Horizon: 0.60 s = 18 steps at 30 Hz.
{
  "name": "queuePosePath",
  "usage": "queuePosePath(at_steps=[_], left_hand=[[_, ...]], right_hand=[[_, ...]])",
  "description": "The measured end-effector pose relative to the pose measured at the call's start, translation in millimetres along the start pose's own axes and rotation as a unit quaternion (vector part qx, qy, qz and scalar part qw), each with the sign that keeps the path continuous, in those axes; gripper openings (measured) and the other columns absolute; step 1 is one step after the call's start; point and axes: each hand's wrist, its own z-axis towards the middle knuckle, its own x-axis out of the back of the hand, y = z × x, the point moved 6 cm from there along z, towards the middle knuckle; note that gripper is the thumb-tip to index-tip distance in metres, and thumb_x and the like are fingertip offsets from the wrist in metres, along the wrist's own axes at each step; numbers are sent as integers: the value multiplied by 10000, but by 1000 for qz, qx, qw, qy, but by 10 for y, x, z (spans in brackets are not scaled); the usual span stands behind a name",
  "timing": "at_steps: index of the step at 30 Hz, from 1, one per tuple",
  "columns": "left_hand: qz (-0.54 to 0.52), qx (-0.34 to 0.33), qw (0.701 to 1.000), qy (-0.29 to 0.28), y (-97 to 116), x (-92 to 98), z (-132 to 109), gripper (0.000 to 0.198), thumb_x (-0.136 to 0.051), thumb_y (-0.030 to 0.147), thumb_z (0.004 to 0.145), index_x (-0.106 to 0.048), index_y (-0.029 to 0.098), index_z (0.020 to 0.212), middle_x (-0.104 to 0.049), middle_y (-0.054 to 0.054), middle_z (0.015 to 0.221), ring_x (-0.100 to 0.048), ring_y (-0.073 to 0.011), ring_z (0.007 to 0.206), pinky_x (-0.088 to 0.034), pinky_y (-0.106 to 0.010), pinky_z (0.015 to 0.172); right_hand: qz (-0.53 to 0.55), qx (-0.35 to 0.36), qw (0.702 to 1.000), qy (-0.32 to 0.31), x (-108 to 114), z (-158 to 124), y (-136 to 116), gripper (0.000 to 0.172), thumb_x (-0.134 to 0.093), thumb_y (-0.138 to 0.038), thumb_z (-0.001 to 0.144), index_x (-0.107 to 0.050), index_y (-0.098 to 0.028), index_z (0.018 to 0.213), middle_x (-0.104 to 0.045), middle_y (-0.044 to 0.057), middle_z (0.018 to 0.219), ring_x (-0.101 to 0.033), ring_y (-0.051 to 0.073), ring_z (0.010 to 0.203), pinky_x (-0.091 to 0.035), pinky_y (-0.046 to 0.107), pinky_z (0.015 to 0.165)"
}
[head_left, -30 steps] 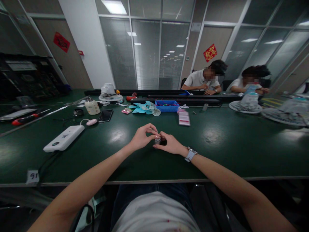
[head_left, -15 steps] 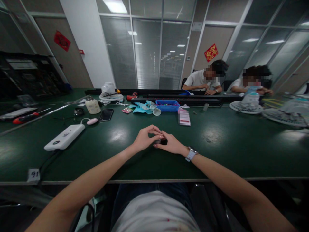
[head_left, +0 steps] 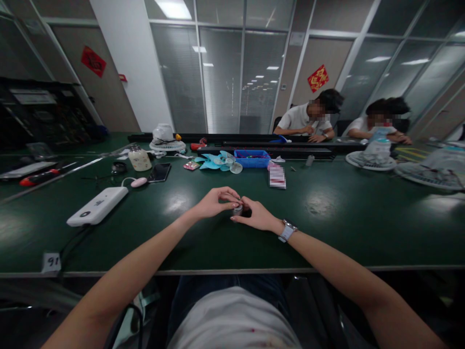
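A small grey metal cylinder [head_left: 237, 211] stands at the middle of the green tabletop, partly covered by fingers. My right hand [head_left: 256, 215] curls around its right side, thumb in front and fingers behind. From the left, my left hand [head_left: 215, 202] reaches over with thumb and fingertips closed at the cylinder's top. What exactly those fingertips pinch there is too small to make out.
A blue tray [head_left: 252, 159], light-blue fan blades [head_left: 218, 161] and a pink-and-white packet [head_left: 277, 175] lie beyond my hands. To the left are a white power bank [head_left: 98, 206], a phone [head_left: 160, 172] and a cup [head_left: 139, 159]. Two people sit opposite.
My left hand has shifted slightly left, and its fingers are lower and flatter. More of the cylinder's top now shows. My right hand stays almost where it was.
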Motion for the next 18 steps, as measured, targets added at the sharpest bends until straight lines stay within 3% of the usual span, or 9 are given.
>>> queuePosePath(at_steps=[9, 14, 18], left_hand=[[91, -26, 993, 71, 24, -23, -32, 434, -804, 336, 732, -634, 138, 1079, -760, -69, 865, -723, -225, 855, -538, -370, 853], [21, -16, 998, 53, -37, -119, -22, 495, -768, 316, 780, -610, 146, 1218, -771, -103, 983, -722, -246, 963, -536, -380, 908], [-7, 5, 999, 53, -105, -96, -11, 519, -812, 308, 730, -630, 133, 1183, -780, -109, 955, -733, -256, 942, -549, -385, 898]], right_hand=[[-5, 15, 1000, 11, -3, -3, 8, 371, -723, -457, 794, -532, -186, 960, -657, 24, 865, -645, 185, 762, -499, 301, 672], [19, 20, 1000, 8, -23, 1, 29, 423, -731, -414, 798, -532, -187, 1095, -677, 60, 1002, -681, 210, 873, -536, 334, 763], [2, 27, 1000, 14, -9, -2, 16, 371, -728, -428, 799, -548, -189, 1018, -673, 47, 961, -676, 206, 841, -532, 329, 735]])
